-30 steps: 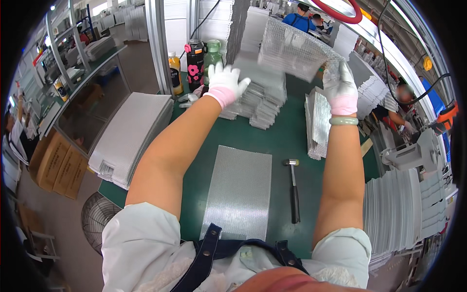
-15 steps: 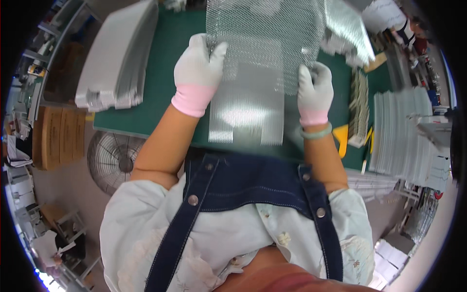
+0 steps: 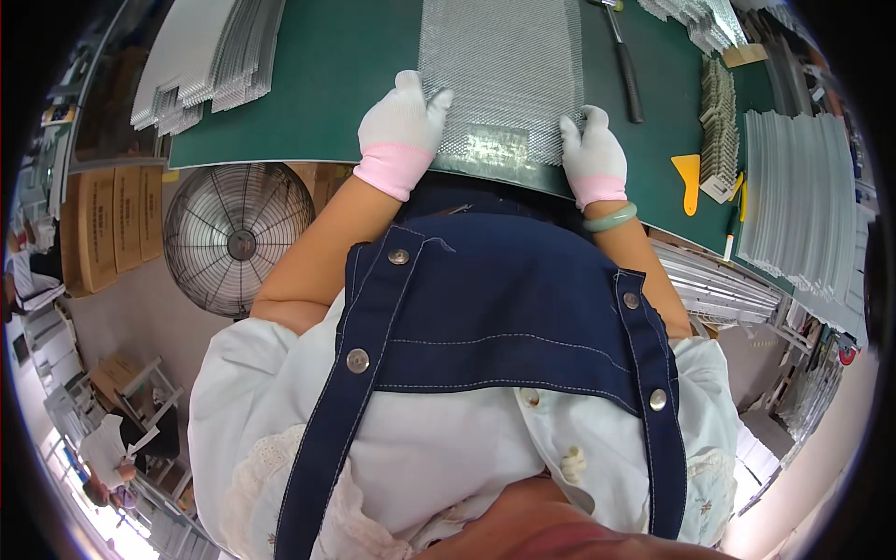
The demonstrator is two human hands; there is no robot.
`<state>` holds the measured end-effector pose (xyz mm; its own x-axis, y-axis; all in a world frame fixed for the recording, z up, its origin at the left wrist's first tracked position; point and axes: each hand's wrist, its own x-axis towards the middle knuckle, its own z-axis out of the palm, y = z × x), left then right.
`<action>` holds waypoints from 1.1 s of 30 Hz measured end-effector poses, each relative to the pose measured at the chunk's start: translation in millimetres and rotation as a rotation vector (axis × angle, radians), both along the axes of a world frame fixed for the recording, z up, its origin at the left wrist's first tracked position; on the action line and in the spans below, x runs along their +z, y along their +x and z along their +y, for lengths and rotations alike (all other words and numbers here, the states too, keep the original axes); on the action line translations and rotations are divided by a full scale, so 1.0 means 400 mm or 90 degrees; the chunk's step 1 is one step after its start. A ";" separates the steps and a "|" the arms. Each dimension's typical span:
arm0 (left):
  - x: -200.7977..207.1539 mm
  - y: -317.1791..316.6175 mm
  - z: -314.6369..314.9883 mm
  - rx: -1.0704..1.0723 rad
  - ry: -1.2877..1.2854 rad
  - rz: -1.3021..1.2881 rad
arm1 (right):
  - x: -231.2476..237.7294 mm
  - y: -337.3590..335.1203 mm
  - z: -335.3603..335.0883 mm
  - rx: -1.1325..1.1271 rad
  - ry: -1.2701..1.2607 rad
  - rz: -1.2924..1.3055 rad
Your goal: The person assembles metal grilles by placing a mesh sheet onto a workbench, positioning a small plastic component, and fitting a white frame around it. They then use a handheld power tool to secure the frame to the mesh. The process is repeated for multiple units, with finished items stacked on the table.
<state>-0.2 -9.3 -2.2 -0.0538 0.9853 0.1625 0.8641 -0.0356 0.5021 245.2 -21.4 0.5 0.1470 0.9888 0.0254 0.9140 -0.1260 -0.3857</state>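
Mesh sheet (image 3: pixel 504 56) lies at the near edge of the green table (image 3: pixel 327 112), roughly midway along. Squaring its sides seems the step in hand; the next move probably calls for light, even pressure. Left hand (image 3: pixel 401 121) and right hand (image 3: pixel 595 159) flank it, fingers parted partway, thumbs touching its side edges.

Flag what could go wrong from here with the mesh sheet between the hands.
1. The sheet reaches close to the front edge of the table; pulled nearer, it might overhang and bend.
2. The hammer lies just right of the sheet; a sideways slide could bump it.
3. The scraper lies near the front edge, to the right of the right hand; a sweep of that arm might knock it off.
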 end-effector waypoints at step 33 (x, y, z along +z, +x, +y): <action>0.047 0.041 0.033 0.010 -0.028 0.308 | 0.061 -0.035 0.030 0.016 -0.090 -0.257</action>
